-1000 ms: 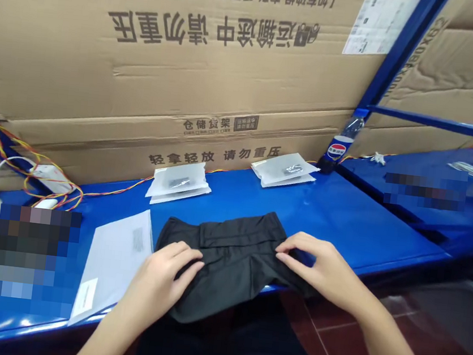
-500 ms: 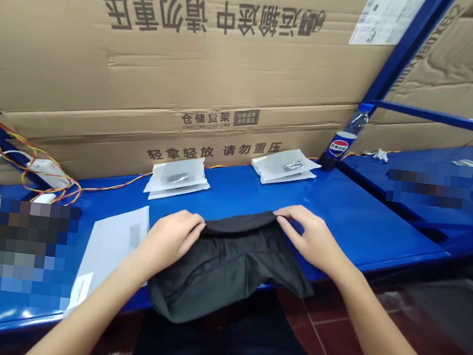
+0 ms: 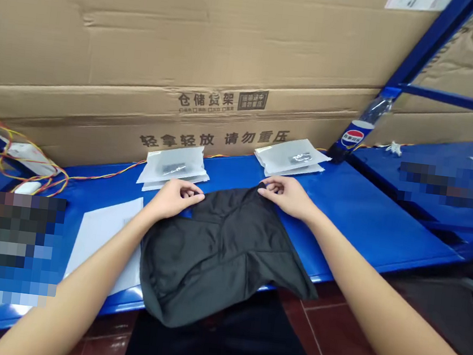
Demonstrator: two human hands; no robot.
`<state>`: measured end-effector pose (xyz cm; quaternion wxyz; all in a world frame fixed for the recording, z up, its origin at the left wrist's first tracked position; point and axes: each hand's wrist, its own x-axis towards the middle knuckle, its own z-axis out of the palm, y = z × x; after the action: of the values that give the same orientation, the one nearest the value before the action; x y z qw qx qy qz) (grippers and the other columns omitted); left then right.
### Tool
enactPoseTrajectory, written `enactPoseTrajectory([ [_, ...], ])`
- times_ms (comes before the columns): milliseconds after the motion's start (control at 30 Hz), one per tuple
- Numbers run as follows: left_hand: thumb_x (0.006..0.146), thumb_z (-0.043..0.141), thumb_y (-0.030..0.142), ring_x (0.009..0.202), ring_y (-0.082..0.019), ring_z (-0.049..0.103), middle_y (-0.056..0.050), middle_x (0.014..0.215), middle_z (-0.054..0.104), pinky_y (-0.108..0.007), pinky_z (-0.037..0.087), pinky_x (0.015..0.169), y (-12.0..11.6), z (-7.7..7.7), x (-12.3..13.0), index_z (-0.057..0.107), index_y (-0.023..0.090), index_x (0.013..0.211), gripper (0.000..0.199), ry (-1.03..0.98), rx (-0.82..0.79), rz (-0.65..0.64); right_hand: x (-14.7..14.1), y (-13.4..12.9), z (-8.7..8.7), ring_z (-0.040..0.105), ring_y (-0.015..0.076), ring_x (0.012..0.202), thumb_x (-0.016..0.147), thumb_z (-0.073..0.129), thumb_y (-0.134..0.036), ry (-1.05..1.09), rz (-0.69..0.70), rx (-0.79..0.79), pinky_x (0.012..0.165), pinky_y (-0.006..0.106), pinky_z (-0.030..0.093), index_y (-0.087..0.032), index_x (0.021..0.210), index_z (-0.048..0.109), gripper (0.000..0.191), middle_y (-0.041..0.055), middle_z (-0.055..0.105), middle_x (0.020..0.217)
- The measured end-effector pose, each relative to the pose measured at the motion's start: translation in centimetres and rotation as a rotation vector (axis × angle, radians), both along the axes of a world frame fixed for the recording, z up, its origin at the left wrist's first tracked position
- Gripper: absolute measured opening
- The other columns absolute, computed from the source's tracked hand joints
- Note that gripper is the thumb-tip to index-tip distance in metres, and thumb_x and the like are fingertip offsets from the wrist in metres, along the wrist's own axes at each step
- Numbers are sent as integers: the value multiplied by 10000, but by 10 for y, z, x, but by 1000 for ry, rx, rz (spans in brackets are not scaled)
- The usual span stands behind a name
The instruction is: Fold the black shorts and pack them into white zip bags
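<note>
A black cloth (image 3: 219, 249) lies across the front of the blue table, its near edge hanging over the rim. My left hand (image 3: 176, 198) is closed in a pinch at the cloth's far left edge. At the far right edge, my right hand (image 3: 286, 196) pinches the same cloth between thumb and fingers. The fabric is wrinkled between them, and its right corner droops past the table edge. Whether it is a garment or a bag I cannot tell. Just beyond my hands lie two frosted plastic bags, a left bag (image 3: 173, 166) and a right bag (image 3: 292, 156), each with something small inside.
Under my left forearm lies a flat white packet (image 3: 103, 242). A cola bottle (image 3: 357, 133) leans by the blue post (image 3: 431, 46). Red and yellow wires (image 3: 55, 177) run along the back left, beside a white power strip (image 3: 31, 158). Cardboard (image 3: 234, 46) forms the back wall.
Both hands have moved away from me, drawing the folded-over far edge up so the cloth lies more spread out. The camera view has tilted down slightly.
</note>
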<state>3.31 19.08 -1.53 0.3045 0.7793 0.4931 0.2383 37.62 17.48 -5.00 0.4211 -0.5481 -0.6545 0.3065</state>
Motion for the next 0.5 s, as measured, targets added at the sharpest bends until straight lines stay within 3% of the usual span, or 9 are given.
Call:
enactPoseTrajectory([
  [300,745,776,668,700,-203,661,-65,767,778,-314,529,682,4,1,-3,854,161,955,554,-76,-19,6,1,7,0,646,209,691,734,802,-588,84,45,15,709,376,562,-219,812,687,395,33,705,736],
  [400,753,785,648,754,-229,704,-86,849,815,-338,564,719,-3,15,-2,849,163,962,531,-99,19,18,3,1,9,704,240,804,774,769,-610,127,45,64,812,420,604,-225,907,694,414,55,752,847],
  [500,830,775,557,837,-237,733,-73,951,835,-349,588,792,-25,37,-1,848,199,970,391,-94,143,7,10,-15,24,736,276,986,819,747,-573,148,46,138,957,467,601,-234,983,700,379,77,781,1009],
])
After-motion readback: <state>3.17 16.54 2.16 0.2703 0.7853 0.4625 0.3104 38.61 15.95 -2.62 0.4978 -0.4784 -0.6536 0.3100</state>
